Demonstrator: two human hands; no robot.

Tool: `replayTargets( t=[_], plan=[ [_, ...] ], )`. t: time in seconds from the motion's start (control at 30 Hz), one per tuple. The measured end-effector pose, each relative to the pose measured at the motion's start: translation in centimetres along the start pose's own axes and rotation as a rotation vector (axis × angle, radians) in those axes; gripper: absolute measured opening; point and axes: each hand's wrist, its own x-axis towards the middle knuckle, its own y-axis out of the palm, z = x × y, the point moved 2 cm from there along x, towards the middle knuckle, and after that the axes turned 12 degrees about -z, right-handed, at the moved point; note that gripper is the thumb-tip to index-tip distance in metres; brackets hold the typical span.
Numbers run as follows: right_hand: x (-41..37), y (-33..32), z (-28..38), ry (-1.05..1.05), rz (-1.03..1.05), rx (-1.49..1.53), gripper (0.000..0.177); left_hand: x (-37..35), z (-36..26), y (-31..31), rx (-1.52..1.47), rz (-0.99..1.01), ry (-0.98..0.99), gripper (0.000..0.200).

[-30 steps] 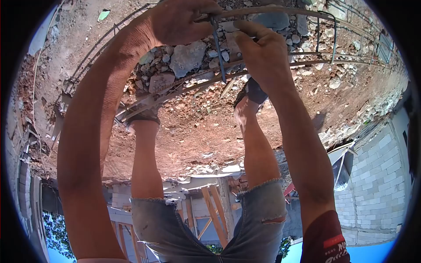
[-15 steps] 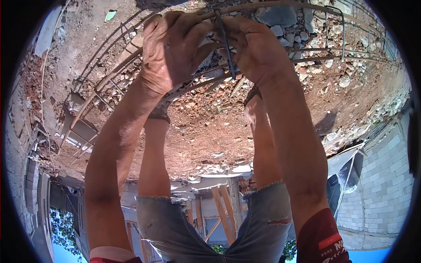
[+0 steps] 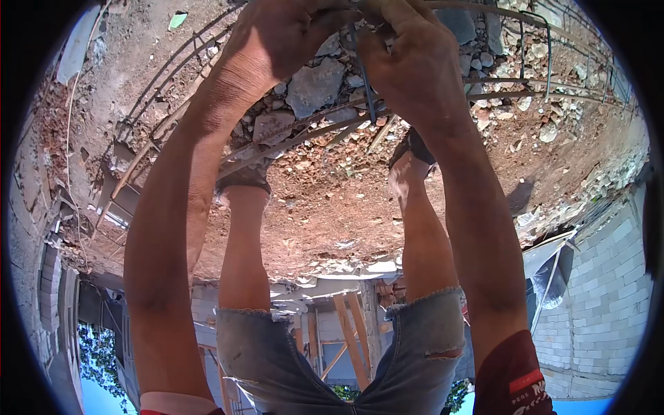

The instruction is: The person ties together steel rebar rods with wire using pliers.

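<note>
My left hand [image 3: 283,34] is at the top edge of the view, fingers curled in toward my other hand. Beside it, my right hand [image 3: 411,62] has its thumb and fingers drawn together close to the upper end of a dark steel stirrup [image 3: 371,107]. What the fingertips of either hand hold is hidden by the hands and the frame edge. The stirrup hangs down between my hands to the lower rebar rods [image 3: 311,133]. A long upper rebar rod [image 3: 484,8] runs off to the right from behind my right hand.
Broken concrete chunks [image 3: 315,86] and rubble lie under the rebar cage. Another stirrup [image 3: 548,55] stands farther right along it. My feet are on reddish soil [image 3: 332,214] near the lower rods. A grey block wall [image 3: 595,283] is at right.
Both hands have moved up toward the top edge of the view, and my left hand has shifted slightly right. More rubble shows between my arms. The stirrup has shifted slightly right.
</note>
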Motion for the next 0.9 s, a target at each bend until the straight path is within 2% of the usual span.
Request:
replayTargets(
  t=[0.03,0.1,0.13,0.2,0.33,0.4,0.43,0.5,0.53,0.6,0.63,0.73,0.8,0.83,0.9],
  plan=[
    [0.5,-0.2,0.1,-0.071,0.002,0.025,0.015,0.4,0.3,-0.4,-0.004,-0.002,-0.008,0.014],
    [2.0,0.7,-0.9,-0.165,0.325,-0.194,0.015,1.4,1.1,-1.5,0.091,0.082,0.028,0.021],
    [2.7,0.5,-0.9,-0.170,0.325,-0.194,0.015,1.9,1.1,-1.8,0.093,0.078,0.029,0.021],
    [3.6,0.2,-0.6,-0.401,0.395,-0.177,0.013,1.7,2.0,-1.9,0.042,0.364,-0.504,0.030],
    [4.9,-0.1,-0.1,-0.516,0.482,-0.175,0.013,1.5,2.0,-1.7,-0.018,0.371,-0.461,0.034],
    [5.6,-0.6,0.6,-0.526,0.622,-0.211,0.013,1.4,2.3,-1.5,-0.055,0.383,-0.424,0.037],
    [5.5,-0.3,0.3,-0.525,0.621,-0.211,0.013,1.4,2.2,-1.7,-0.054,0.384,-0.423,0.037],
    [5.1,0.2,-0.2,-0.662,0.441,-0.199,0.008,1.2,2.3,-2.5,-0.186,0.411,-0.522,0.035],
    [5.2,0.2,-0.2,-0.660,0.439,-0.198,0.008,1.3,2.4,-2.5,-0.184,0.414,-0.521,0.035],
    [5.2,0.4,-0.1,-0.648,0.475,-0.263,0.003,0.8,2.9,-2.3,-0.279,0.343,-0.855,0.029],
    [5.0,0.5,-0.1,-0.645,0.474,-0.260,0.003,0.3,2.9,-2.2,-0.276,0.346,-0.857,0.029],
    [4.1,0.6,-0.6,-0.609,0.388,-0.273,0.005,-1.2,-1.1,-2.3,0.103,0.222,-0.610,0.021],
    [3.8,0.4,-0.6,-0.482,0.263,-0.074,0.006,-1.7,-3.9,-1.9,0.346,0.140,-0.432,0.015],
    [3.8,0.6,-0.6,-0.479,0.261,-0.073,0.006,-2.4,-4.2,-1.2,0.347,0.144,-0.431,0.015],
    [4.2,1.0,-1.0,-0.302,0.341,-0.144,0.008,-4.2,-5.1,0.4,0.330,-0.067,-0.109,0.014]
  ],
)
